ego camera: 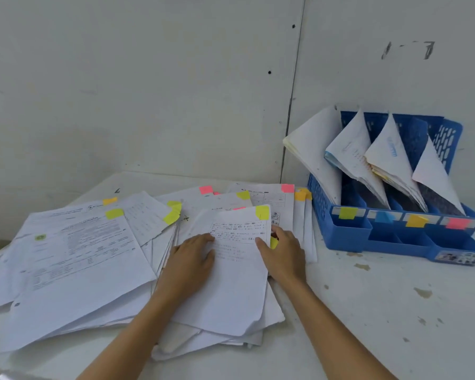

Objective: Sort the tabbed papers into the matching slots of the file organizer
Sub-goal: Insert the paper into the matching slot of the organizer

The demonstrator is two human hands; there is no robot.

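- Well, the blue plastic organizer (350,235), right of the fingers, holds leaning filed papers (351,149) in all four slots.
- Left hand (192,259) lies flat, fingers relaxed, on a yellow-tabbed sheet (239,283); right hand (284,256) pinches its right edge.
- Loose papers (80,256) fan across the white table (381,311).

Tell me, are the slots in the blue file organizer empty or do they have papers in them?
Not empty. All four slots of the file organizer hold papers, which stick up and lean left. How full each is, cannot tell.

Print on papers (239,242) too blurred
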